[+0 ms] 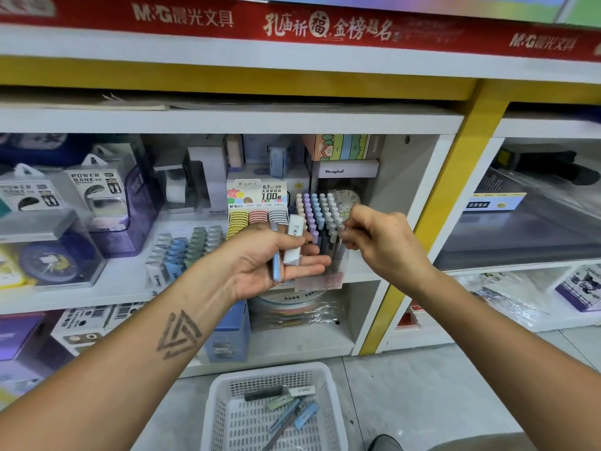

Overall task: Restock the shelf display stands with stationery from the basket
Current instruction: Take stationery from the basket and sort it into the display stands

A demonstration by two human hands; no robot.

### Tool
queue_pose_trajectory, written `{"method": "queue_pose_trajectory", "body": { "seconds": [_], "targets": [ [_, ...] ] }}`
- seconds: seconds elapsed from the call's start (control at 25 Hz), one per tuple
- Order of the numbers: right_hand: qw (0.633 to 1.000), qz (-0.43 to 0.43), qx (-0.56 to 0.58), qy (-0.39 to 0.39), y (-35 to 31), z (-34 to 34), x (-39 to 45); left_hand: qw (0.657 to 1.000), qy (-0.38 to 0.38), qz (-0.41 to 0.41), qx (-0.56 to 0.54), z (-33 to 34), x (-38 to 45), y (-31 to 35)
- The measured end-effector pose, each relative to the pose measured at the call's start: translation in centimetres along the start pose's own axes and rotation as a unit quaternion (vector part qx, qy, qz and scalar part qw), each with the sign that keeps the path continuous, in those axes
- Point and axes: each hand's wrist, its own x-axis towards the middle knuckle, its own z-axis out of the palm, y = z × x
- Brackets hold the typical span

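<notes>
Left hand (273, 258) grips pale-blue pen (275, 262), apparently white case (294, 242).

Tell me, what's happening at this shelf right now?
A person is restocking a stationery shelf. The left hand, palm up, holds a blue pen and a small white case. The right hand pinches something thin at the pen stand, which is filled with pastel pens; what it pinches is too blurred to tell. Below on the floor, a white basket has a few more pens and cases in it.
</notes>
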Motion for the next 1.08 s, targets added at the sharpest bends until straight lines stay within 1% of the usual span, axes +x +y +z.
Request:
{"method": "queue_pose_trajectory", "body": {
  "seconds": [0.04, 0.12, 0.2, 0.28, 0.32, 0.36, 0.4, 0.48, 0.52, 0.6, 0.64, 0.72, 0.76, 0.8, 0.88, 0.92, 1.0, 1.04, 1.08],
  "targets": [
    [1.0, 0.014, 0.006, 0.0, 0.1, 0.0, 0.1, 1.0, 0.0, -0.001, 0.002, -0.1, 0.0, 0.0],
    [0.998, 0.042, 0.003, -0.037, 0.2, 0.0, 0.1, 1.0, -0.004, -0.002, 0.016, -0.2, -0.2, 0.0],
    [0.995, 0.043, -0.045, -0.072, -0.4, 0.1, 0.2, 0.999, -0.007, -0.001, 0.046, -0.4, -0.3, -0.1],
    [0.995, 0.028, -0.082, -0.046, -1.2, -0.4, 0.8, 0.997, -0.019, -0.002, 0.079, -0.4, -0.5, -0.2],
    [0.997, 0.031, -0.063, -0.018, -1.9, -0.6, 1.2, 0.995, -0.028, -0.004, 0.097, -0.4, -0.6, -0.2],
    [0.998, 0.056, -0.007, -0.003, -2.7, -0.7, 1.5, 0.993, -0.038, -0.007, 0.115, -0.3, -0.6, -0.2],
    [0.992, 0.1, 0.07, -0.016, -3.4, -0.7, 1.9, 0.99, -0.045, -0.009, 0.13, -0.2, -0.7, -0.3],
    [0.951, 0.189, 0.234, -0.075, -4.5, -0.4, 2.4, 0.989, -0.054, -0.011, 0.136, 0.0, -0.8, -0.4],
    [0.931, 0.212, 0.284, -0.088, -4.6, -0.2, 2.4, 0.99, -0.058, -0.013, 0.127, -0.1, -0.9, -0.3],
    [0.909, 0.239, 0.334, -0.069, -4.6, -0.5, 2.4, 0.992, -0.06, -0.014, 0.111, -0.2, -1.1, -0.1],
    [0.906, 0.245, 0.34, -0.055, -4.5, -0.7, 2.4, 0.99, -0.048, -0.004, 0.13, -0.4, -1.2, 0.1],
    [0.913, 0.231, 0.334, -0.044, -4.8, -0.7, 2.5, 0.974, 0.001, 0.044, 0.22, -0.8, -1.2, 0.4],
    [0.916, 0.217, 0.336, -0.046, -5.3, -0.5, 2.6, 0.965, 0.025, 0.071, 0.251, -0.9, -1.1, 0.4],
    [0.918, 0.201, 0.339, -0.05, -5.8, -0.2, 2.7, 0.961, 0.043, 0.094, 0.256, -1.1, -1.0, 0.5],
    [0.918, 0.188, 0.342, -0.07, -6.7, 0.9, 2.9, 0.969, 0.076, 0.13, 0.198, -1.7, -0.9, 0.8],
    [0.912, 0.199, 0.349, -0.089, -7.1, 1.4, 3.1, 0.973, 0.085, 0.146, 0.155, -2.1, -1.0, 1.1],
    [0.881, 0.228, 0.397, -0.121, -8.0, 2.6, 3.5, 0.976, 0.092, 0.168, 0.105, -3.1, -1.5, 1.7],
    [0.869, 0.234, 0.419, -0.119, -8.4, 3.2, 3.8, 0.976, 0.097, 0.171, 0.095, -3.8, -1.8, 2.0],
    [0.874, 0.231, 0.414, -0.105, -8.6, 3.9, 4.4, 0.974, 0.112, 0.174, 0.088, -4.6, -2.0, 2.4]
  ]
}}
